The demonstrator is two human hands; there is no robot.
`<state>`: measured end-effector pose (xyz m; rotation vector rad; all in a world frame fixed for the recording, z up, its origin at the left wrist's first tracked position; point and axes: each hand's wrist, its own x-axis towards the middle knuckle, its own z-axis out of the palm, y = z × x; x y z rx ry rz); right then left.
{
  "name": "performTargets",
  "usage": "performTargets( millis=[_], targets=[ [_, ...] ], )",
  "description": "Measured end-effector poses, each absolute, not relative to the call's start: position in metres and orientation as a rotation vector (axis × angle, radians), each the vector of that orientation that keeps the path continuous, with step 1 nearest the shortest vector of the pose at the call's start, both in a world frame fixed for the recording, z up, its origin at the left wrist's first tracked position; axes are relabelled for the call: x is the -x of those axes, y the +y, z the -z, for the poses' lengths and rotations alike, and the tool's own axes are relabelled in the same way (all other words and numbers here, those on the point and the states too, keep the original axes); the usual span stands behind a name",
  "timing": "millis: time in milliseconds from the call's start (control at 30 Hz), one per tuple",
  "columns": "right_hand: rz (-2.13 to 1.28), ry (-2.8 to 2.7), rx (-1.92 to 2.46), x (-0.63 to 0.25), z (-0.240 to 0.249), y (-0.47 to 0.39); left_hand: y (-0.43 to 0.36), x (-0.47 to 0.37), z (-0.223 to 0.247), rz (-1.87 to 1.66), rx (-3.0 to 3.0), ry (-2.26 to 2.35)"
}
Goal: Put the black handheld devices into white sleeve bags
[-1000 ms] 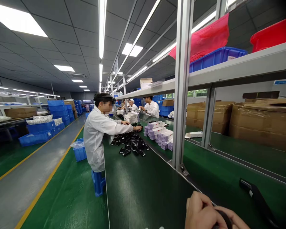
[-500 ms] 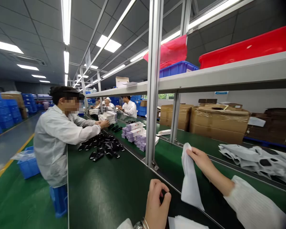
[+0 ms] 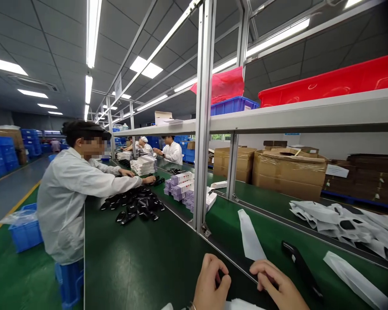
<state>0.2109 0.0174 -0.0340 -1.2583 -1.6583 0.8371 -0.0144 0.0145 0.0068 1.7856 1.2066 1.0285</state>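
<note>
My left hand [image 3: 211, 282] is low in the view over the dark green belt, its fingers curled toward the thumb with nothing visible in them. To its right is my right hand [image 3: 274, 284], also with bent fingers drawn together and nothing seen between them. Just beyond its fingertips a flat white pouch-like sleeve [image 3: 250, 234] lies on the belt. White sheets or sleeves [image 3: 242, 305] are partly visible below and between my hands. A black elongated device [image 3: 302, 269] lies to the right, with another white sleeve [image 3: 358, 280] farther right.
A metal post [image 3: 202, 129] rises from the belt's divider and supports a shelf [image 3: 297, 114] holding a red bin [image 3: 330, 79]. Purple-white boxes [image 3: 181, 186] and black devices [image 3: 139, 204] lie ahead. A co-worker [image 3: 74, 193] sits left. Crumpled white material [image 3: 345, 226] lies right.
My right hand has let go of the white sleeve, which now lies on the belt, and has come down toward my left hand. The black device and another sleeve have come into view.
</note>
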Motion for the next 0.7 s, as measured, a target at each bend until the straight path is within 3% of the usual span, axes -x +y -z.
performTargets(
  millis=[700],
  targets=[
    [-0.944,-1.798,1.288,-0.211,0.041,0.017,0.007,0.013,-0.001,-1.023,-1.815,1.215]
  ],
)
